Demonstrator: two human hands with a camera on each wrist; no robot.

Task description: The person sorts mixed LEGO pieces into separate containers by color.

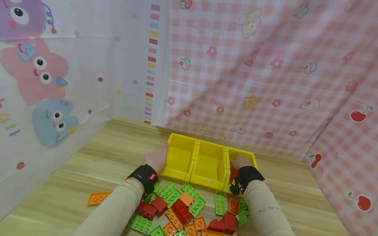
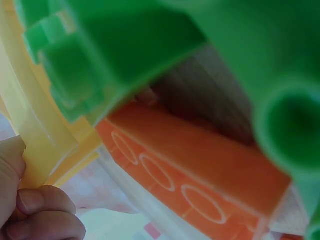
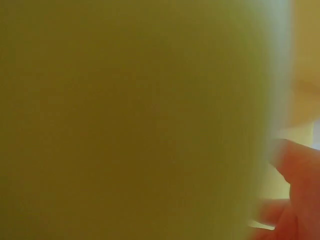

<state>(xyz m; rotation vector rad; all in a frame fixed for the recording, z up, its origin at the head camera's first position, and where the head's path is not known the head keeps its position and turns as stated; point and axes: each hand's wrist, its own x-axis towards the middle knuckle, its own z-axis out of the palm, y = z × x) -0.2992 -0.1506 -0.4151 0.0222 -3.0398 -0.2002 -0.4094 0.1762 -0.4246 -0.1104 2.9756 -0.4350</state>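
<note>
A yellow bin (image 1: 210, 165) with three compartments stands near the back wall. At its left end, my left hand (image 1: 156, 160) holds the side wall; the left wrist view shows thumb and curled fingers (image 2: 47, 200) pinching the yellow edge. My right hand (image 1: 240, 161) reaches into the right compartment, where red bricks (image 1: 233, 173) lie below it. In the right wrist view, the thumb and fingers stand apart with only yellow showing between them, while a blurred yellow wall covers most of that picture. The left and middle compartments hold no bricks.
Green, red and orange toy bricks (image 1: 181, 211) lie scattered before the bin, between both forearms. One orange brick (image 1: 98, 198) lies left of the left forearm. Close to the left wrist camera are a green brick (image 2: 135, 45) and an orange brick (image 2: 195, 170). Patterned cloth (image 1: 224, 82) hangs behind.
</note>
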